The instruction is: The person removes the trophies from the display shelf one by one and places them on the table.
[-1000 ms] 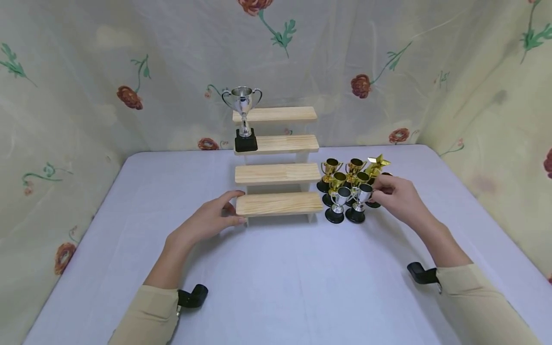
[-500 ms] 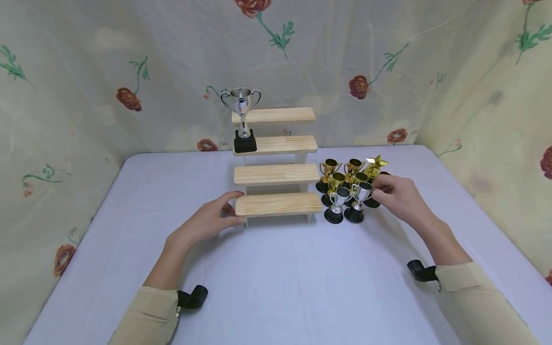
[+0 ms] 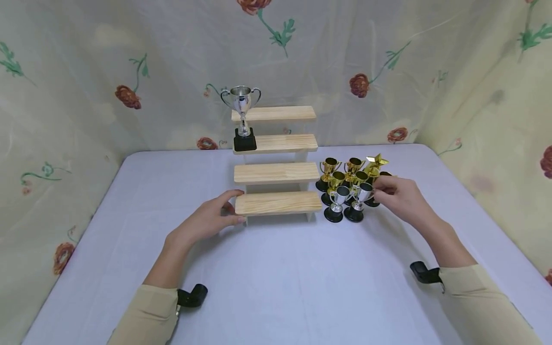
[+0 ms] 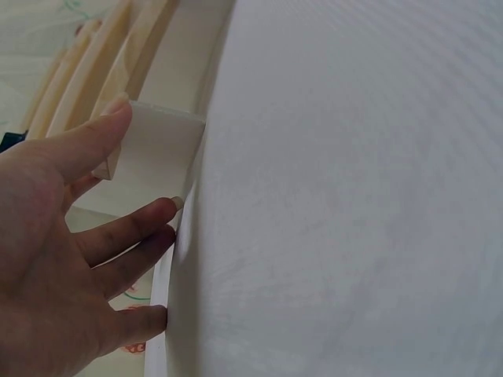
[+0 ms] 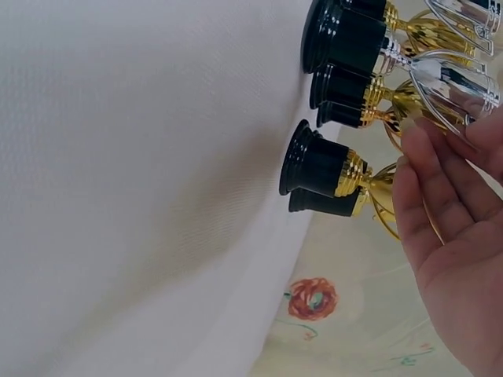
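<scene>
A tiered wooden display stand [image 3: 278,203] with pale steps and white supports stands at the centre of the table. My left hand [image 3: 211,218] holds the left end of its lowest step, thumb [image 4: 106,137] in front and other fingers spread behind. To the right of the stand is a group of small trophies on black bases. My right hand [image 3: 401,197] pinches the handle of the front right silver trophy cup [image 3: 362,194], which stands upright. In the right wrist view, that silver trophy [image 5: 452,82] meets my fingertips, and a gold trophy [image 5: 322,166] stands close beside them.
One larger silver trophy [image 3: 242,108] stands at the left of the second-highest step. Another small silver trophy [image 3: 338,201], several gold cups [image 3: 331,167] and a gold star trophy [image 3: 376,164] crowd around the right hand. A floral cloth [image 3: 172,76] hangs behind the white-covered table [image 3: 276,282].
</scene>
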Demonstrator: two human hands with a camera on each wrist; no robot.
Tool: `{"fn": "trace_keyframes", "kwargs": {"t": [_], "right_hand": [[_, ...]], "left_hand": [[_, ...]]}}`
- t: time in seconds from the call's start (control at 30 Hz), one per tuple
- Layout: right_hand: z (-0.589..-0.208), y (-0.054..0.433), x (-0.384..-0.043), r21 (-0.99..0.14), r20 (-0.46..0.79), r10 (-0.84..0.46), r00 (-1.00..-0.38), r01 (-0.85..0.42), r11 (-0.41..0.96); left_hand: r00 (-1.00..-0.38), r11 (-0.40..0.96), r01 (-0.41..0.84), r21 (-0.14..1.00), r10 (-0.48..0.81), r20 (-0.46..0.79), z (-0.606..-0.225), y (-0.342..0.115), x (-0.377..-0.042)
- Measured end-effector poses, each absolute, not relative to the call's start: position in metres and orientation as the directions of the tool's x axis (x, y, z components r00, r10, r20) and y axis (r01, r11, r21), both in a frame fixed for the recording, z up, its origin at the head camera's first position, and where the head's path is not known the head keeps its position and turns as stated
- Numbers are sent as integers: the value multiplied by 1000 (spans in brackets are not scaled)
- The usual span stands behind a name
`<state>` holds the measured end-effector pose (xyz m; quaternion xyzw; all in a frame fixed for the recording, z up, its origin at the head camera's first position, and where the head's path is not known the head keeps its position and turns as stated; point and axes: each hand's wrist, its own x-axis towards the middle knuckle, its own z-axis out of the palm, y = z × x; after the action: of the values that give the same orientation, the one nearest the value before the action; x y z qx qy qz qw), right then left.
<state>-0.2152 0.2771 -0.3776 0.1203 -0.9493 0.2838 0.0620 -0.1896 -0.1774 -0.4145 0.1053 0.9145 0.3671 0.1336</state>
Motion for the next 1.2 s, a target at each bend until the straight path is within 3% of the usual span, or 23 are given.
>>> {"fn": "trace_keyframes", "kwargs": {"t": [0.8,1.2], "right_hand": [[-386,282,-211,-576,142,-198,-970,-244,780],[-380,285,-208,-610,183,-178,-967,-254,751]], "left_hand": [[-944,719,94,688,285,-169,-414,-178,-189],[-942,711,95,697,291,-169,-413,-178,-189]]}}
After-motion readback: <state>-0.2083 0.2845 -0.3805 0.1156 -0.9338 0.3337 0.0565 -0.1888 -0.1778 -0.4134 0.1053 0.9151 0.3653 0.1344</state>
